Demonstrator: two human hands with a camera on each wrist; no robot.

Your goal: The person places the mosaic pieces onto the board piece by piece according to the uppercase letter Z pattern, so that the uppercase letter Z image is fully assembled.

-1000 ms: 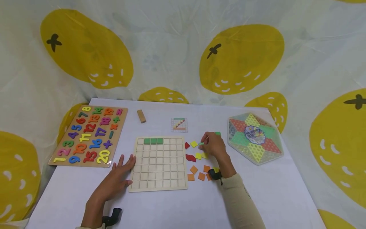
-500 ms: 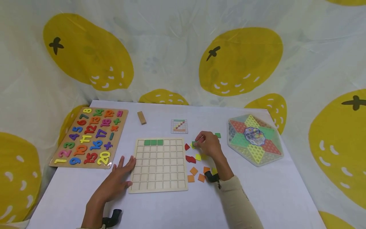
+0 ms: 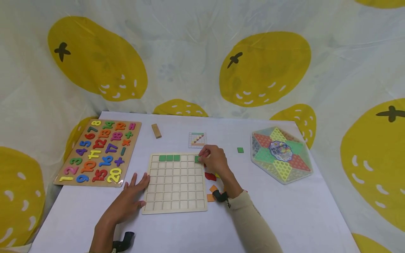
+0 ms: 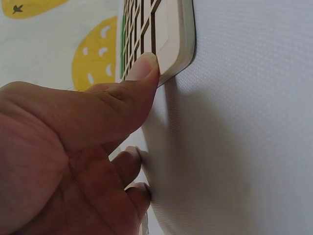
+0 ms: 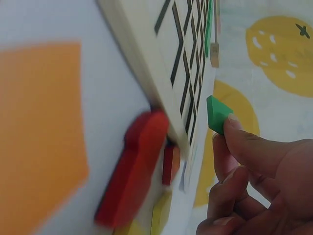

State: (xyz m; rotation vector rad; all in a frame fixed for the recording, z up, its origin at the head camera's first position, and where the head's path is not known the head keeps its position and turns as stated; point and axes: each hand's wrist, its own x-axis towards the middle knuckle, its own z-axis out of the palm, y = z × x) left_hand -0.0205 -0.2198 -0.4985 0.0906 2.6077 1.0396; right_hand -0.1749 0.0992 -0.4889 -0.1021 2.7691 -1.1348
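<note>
A wooden grid board (image 3: 177, 182) lies on the table, with three green square tiles (image 3: 169, 158) side by side in its top row. My right hand (image 3: 216, 161) pinches another green tile (image 5: 217, 116) between thumb and finger, raised over the board's top right corner. On the left, my left hand (image 3: 124, 200) rests at the board's side with fingers spread, its thumb (image 4: 142, 68) on the rim near a corner. Red pieces (image 3: 210, 176) and orange tiles (image 3: 211, 198) lie along the board's right side; the right hand and wrist partly hide the loose pieces there.
Behind the board lies a small pattern card (image 3: 197, 140), with a wooden block (image 3: 156, 131) to its left. A number puzzle board (image 3: 101, 154) is at far left. At right lie a lone green tile (image 3: 240, 150) and a hexagonal Chinese checkers board (image 3: 281, 154).
My right hand has moved left with the green tile, from above the loose pieces to the board's top right corner. My left hand stays in place.
</note>
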